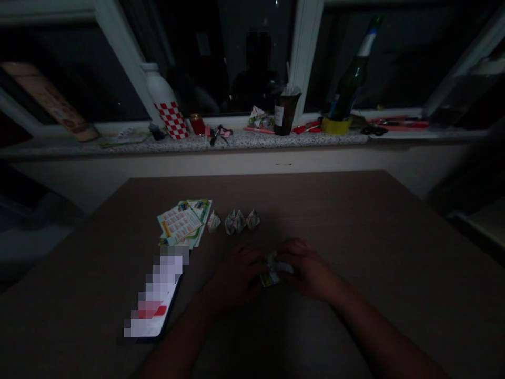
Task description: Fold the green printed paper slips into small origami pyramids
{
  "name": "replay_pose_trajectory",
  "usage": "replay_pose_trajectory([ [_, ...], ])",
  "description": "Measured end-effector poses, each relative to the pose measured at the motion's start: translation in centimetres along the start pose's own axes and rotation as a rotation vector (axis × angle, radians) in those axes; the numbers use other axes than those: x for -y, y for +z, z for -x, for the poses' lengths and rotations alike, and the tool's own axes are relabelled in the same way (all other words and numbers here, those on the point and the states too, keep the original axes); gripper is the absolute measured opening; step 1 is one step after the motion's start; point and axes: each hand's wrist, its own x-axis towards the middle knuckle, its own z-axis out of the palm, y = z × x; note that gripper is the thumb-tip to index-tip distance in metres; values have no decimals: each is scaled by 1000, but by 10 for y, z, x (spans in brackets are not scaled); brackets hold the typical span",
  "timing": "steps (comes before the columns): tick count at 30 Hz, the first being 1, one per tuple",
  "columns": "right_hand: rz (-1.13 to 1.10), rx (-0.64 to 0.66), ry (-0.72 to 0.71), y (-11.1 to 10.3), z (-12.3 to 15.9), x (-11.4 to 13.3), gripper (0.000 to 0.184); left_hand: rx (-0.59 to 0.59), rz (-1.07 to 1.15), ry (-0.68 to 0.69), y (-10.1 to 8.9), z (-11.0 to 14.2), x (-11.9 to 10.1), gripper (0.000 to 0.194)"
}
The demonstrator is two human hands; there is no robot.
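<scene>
Green-and-white printed paper piece [270, 279] on a brown wood-grain table [355, 221]

It lies just below the centre of the frame, between the bare left hand [241, 271] and the bare right hand [310, 266]. Both hands are curved over it with bent fingers, touching it from either side; the light is too dim to tell whether they pinch it or merely press it down.

Being paper, it should weigh almost nothing, take a crease readily and slide easily on the smooth tabletop. Hard pulling could tear it, and loose handling could blur a fold line. Its outer edges look the best place to hold, fingertips on one side, thumb opposite, with light pressure.

Left of centre, four small, pointed, folded paper shapes [239, 221] stand in a row beside a loose pile of colourful printed paper sheets [181, 223]. Below the pile, at the lower left, lies a dark-edged smartphone with a lit white screen [161, 295].
</scene>
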Motion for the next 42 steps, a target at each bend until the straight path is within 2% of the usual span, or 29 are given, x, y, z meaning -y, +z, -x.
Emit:
replay_pose_trajectory([
  [9, -53, 52, 25, -6, 0, 2, 39, -15, 111, -14, 4, 1, 9, 15],
  [13, -55, 44, 20, -7, 0, 2, 40, -34, 142, -72, 10, -4, 9, 13],
  [18, -46, 35, 34, -4, 0, 0, 37, -39, 89, -154, 15, -11, 3, 14],
  [24, -69, 5, 36, -1, 1, -4, 41, -86, -24, -269, 24, -16, -6, 15],
  [32, -92, -32, 88, 4, -1, -3, 28, -70, -66, -294, 26, -18, -6, 14],
  [42, -84, -4, 103, 3, -1, -5, 35, -50, -81, -334, 28, -22, -6, 10],
])
